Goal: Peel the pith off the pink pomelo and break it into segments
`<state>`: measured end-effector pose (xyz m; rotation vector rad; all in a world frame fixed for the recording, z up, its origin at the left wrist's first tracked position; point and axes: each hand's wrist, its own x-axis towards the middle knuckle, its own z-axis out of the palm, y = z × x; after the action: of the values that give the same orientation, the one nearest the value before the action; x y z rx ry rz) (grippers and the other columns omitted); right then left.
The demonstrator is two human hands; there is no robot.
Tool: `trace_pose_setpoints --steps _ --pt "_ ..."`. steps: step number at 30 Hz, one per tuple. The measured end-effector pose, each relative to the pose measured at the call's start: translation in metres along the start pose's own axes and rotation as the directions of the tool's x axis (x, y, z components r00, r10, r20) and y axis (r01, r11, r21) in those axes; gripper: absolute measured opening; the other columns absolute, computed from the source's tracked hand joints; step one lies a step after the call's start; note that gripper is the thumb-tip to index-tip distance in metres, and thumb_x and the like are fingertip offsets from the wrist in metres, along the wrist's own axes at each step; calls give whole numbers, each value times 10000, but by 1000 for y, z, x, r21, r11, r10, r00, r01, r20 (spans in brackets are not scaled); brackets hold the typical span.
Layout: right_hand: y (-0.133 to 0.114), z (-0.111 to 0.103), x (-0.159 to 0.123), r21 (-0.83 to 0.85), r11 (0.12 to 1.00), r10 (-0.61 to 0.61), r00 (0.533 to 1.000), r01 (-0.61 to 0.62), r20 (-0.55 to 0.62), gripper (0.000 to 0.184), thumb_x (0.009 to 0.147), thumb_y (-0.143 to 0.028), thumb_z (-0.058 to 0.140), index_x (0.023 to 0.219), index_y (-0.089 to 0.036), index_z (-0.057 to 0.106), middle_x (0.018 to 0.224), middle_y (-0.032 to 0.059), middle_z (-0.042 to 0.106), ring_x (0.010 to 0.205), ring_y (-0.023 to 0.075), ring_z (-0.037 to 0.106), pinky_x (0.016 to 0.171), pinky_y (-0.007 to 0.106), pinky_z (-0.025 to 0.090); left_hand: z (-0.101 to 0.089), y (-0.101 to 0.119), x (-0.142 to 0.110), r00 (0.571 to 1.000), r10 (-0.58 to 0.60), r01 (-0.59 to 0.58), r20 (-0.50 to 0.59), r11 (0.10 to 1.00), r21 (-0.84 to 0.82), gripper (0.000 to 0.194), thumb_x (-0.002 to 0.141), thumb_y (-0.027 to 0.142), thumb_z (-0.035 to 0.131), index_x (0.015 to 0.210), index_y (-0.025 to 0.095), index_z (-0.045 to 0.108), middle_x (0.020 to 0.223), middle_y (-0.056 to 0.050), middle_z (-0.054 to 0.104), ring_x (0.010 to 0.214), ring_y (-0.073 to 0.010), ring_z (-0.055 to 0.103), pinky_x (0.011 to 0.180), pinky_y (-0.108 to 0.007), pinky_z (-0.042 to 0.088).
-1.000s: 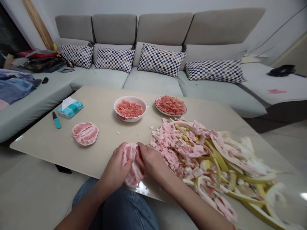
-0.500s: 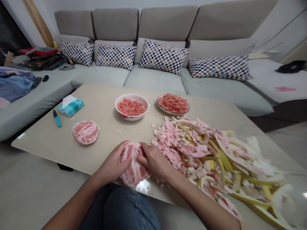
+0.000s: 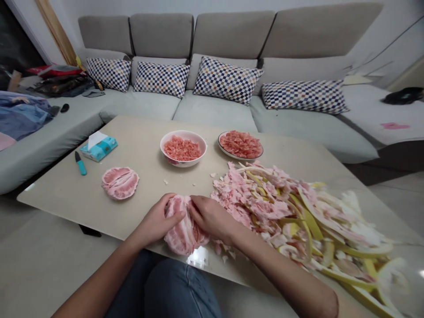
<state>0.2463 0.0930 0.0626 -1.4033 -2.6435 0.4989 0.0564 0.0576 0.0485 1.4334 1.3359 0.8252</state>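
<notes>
Between my two hands, close to the table's near edge, is a peeled piece of pink pomelo (image 3: 182, 234). My left hand (image 3: 162, 221) is wrapped round its left side, thumb across the front. On its upper right, the fingers of my right hand (image 3: 210, 216) grip the pomelo; some fingertips are hidden behind it. Another peeled pomelo half (image 3: 120, 183) lies to the left on the table, cut side up. Beyond my hands stand a white bowl (image 3: 184, 163) of pink pulp pieces (image 3: 182, 148) and a dark-rimmed plate (image 3: 228, 154) heaped with more pulp (image 3: 240, 144).
A big pile of yellow-green rind and pink pith (image 3: 281, 212) covers the table's right side. At the left lie a small knife (image 3: 80, 164) with a teal handle and a tissue pack (image 3: 99, 147). A grey sofa (image 3: 212, 112) with checked cushions runs behind the table (image 3: 76, 198).
The pomelo piece has turned and shows a broader face between my hands. My right hand has shifted slightly along its top. Small pith scraps now lie just right of it.
</notes>
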Motion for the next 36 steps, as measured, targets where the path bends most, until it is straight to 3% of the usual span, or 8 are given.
trace_pose_setpoints --steps 6,10,20,25,27,30,33,36 --pt "-6 -1 6 -218 975 60 992 -34 112 192 982 -266 469 1020 -123 592 859 144 730 728 246 691 594 295 368 4 6 1 1000 24 -23 -11 996 81 417 820 224 596 1235 193 562 1227 -78 679 1157 -238 629 1038 -377 473" --pt "-1 2 12 -227 974 30 994 -5 106 199 976 -273 478 1000 -125 608 849 144 739 735 249 691 596 296 347 4 5 2 1000 -1 1 -1 997 83 432 821 232 574 1249 183 543 1232 -77 668 1168 -234 620 1049 -368 458" --pt "13 18 8 180 983 30 999 -23 -40 105 887 -149 510 823 -172 589 726 18 651 642 140 563 629 233 349 -3 -4 2 997 6 -3 83 999 -41 471 829 264 572 1290 186 513 1293 -73 623 1231 -227 575 1086 -366 433" --pt "14 18 6 373 927 52 997 -28 -53 160 929 -193 474 874 -175 623 732 4 651 661 141 579 634 233 382 1 -5 0 1000 -12 13 17 998 -54 428 820 228 558 1246 195 534 1193 -57 662 1104 -212 637 985 -347 506" --pt "13 13 6 409 913 51 995 -13 -81 189 962 -290 497 978 -179 649 819 23 691 709 151 610 668 244 415 0 -2 -1 999 14 -14 -48 1000 2 396 827 238 567 1221 200 549 1167 -62 670 1085 -221 641 977 -363 512" --pt "9 4 9 433 901 53 988 17 -148 263 932 -415 598 1057 -191 659 947 48 714 783 169 644 712 260 451 -7 5 0 979 161 -134 -124 970 203 364 840 239 582 1202 209 572 1223 -88 641 1186 -250 585 1062 -413 453" --pt "1 1 11 428 904 63 979 27 -194 254 976 -405 537 1012 -185 660 943 54 717 836 183 660 754 274 475 -13 14 0 947 287 -214 -143 898 385 372 867 224 556 1239 223 561 1265 -97 599 1234 -244 551 1109 -427 411" --pt "-5 13 10 364 930 50 961 55 -271 300 1033 -346 399 1142 -174 620 1037 87 720 929 199 674 825 303 501 -9 16 -5 931 339 -230 -137 834 501 378 908 220 501 1285 224 532 1278 -109 559 1216 -236 558 1092 -422 430"
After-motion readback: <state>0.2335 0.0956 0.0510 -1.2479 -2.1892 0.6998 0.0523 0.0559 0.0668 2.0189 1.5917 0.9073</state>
